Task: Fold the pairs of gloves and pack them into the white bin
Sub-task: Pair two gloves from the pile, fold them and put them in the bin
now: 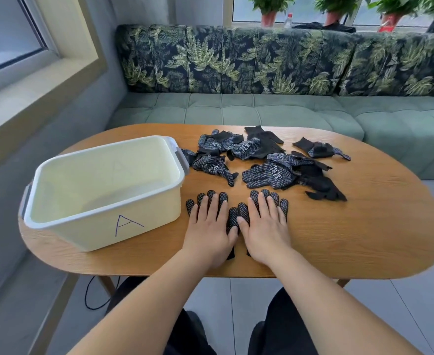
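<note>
The pair of gloves [238, 213] lies side by side, flat on the tabletop [364, 226], just to the right of the white bin [95, 234]. The left hand [208, 226] and right hand [264, 226] each press one glove down, the grip spread flat and pinching nothing. The knit looks soft, light and limp, and its dotted face is probably tacky. Taking hold at the fingertips or cuff edge should suit folding. More loose gloves [269, 172] lie heaped beyond.

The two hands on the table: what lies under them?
Under the left hand lies a black dotted glove, under the right hand a second glove. Only their finger ends and thumbs show; the palms are covered, so any print there cannot be seen.
</note>
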{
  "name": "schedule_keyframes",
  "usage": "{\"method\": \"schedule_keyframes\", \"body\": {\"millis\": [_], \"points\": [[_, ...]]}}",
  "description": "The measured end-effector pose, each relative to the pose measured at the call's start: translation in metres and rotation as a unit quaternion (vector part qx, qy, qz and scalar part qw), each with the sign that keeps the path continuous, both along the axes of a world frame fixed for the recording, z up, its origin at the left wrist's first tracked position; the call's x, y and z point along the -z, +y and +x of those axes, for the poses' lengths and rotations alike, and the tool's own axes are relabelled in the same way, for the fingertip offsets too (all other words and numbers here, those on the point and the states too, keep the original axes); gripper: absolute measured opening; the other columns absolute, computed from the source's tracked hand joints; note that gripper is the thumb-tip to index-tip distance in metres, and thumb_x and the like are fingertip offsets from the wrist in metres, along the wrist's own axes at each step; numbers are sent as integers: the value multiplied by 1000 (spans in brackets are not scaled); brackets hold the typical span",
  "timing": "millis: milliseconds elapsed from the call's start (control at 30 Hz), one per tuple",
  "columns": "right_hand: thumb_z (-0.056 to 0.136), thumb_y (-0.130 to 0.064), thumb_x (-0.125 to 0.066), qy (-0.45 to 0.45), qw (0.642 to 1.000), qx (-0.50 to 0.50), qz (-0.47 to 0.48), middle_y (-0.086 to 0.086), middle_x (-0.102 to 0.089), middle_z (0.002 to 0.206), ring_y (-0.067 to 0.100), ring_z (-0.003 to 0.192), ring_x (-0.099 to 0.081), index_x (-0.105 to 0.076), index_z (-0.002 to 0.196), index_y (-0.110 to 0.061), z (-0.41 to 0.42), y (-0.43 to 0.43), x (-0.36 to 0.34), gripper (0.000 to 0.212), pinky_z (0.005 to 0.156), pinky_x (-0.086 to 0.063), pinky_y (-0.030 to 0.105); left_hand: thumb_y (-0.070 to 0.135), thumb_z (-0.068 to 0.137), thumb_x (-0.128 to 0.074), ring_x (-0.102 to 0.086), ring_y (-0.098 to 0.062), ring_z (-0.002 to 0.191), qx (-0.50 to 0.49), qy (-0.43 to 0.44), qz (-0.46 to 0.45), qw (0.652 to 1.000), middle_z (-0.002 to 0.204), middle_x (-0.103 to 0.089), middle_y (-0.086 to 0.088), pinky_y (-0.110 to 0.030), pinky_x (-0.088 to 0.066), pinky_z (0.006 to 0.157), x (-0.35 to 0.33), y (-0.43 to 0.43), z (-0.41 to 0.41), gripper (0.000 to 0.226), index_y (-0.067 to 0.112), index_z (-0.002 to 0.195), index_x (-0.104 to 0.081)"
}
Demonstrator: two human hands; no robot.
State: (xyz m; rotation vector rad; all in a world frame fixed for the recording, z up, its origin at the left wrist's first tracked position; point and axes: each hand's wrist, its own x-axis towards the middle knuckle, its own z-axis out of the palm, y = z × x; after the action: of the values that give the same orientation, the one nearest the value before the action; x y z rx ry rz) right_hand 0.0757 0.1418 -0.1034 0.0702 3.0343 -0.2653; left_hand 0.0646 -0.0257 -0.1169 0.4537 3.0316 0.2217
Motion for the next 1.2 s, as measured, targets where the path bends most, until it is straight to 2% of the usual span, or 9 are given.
{"method": "schedule_keyframes", "body": {"millis": [433,567,667,800,900,967,1033,1100,1200], "points": [[109,-65,-10,7,999,-49,3,-2,16,178,18,164,19,2,171,-30,14,26,4,72,134,4,45,65,108,-10,22,-23,163,28,8,-14,999,178,16,-4,-48,10,133,-1,-11,7,79,19,171,6],[111,-61,-12,80,994,-38,-57,-7,1,179,13,165,8,-16,171,-30,18,31,-3,68,135,-1,41,63,100,0,17,-20,164,5,34,17,999,179,10,-1,-48,10,133,-9,-12,15,83,22,172,-1],[111,-60,-10,105,992,-55,-43,-9,-14,178,10,165,-2,-31,167,-32,28,39,3,67,134,-2,37,65,96,3,15,-20,165,22,17,18,999,180,8,1,-48,8,133,-6,-14,23,86,25,172,-4],[112,-58,-17,95,992,-61,-57,-12,-15,177,8,164,-2,-30,167,-34,32,42,14,62,132,1,33,67,105,-8,19,-20,164,30,18,2,999,179,11,2,-49,8,133,1,-16,23,79,25,172,-1],[113,-53,-26,144,980,-47,-129,-14,-36,170,6,161,-18,-48,159,-32,34,43,13,55,132,-12,34,66,107,-13,16,-18,164,23,32,38,999,180,5,3,-47,6,134,-1,-16,23,76,26,172,-7],[112,-45,-38,202,962,-49,-176,-14,-55,154,9,152,-37,-66,143,-30,41,45,12,45,127,-30,37,63,108,-19,8,-17,166,25,63,87,994,179,-6,6,-46,-1,135,-1,-19,27,72,27,171,-19],[108,-40,-47,257,947,-66,-180,-14,-66,133,11,134,-52,-77,125,-27,47,46,12,37,112,-47,40,57,109,-33,-14,-19,164,34,101,154,982,173,-29,6,-48,-17,133,-1,-23,31,62,25,162,-41],[107,-38,-51,270,946,-88,-156,-13,-69,122,12,122,-57,-81,114,-25,50,44,12,33,100,-52,42,50,108,-46,-38,-20,150,55,133,205,968,156,-50,8,-49,-36,122,-1,-27,34,49,23,147,-60],[106,-39,-51,251,952,-110,-138,-13,-69,122,10,121,-58,-81,114,-26,51,43,12,33,99,-52,40,48,105,-56,-46,-20,137,106,142,200,964,143,-55,10,-45,-43,112,-3,-31,42,40,26,137,-65]]}}
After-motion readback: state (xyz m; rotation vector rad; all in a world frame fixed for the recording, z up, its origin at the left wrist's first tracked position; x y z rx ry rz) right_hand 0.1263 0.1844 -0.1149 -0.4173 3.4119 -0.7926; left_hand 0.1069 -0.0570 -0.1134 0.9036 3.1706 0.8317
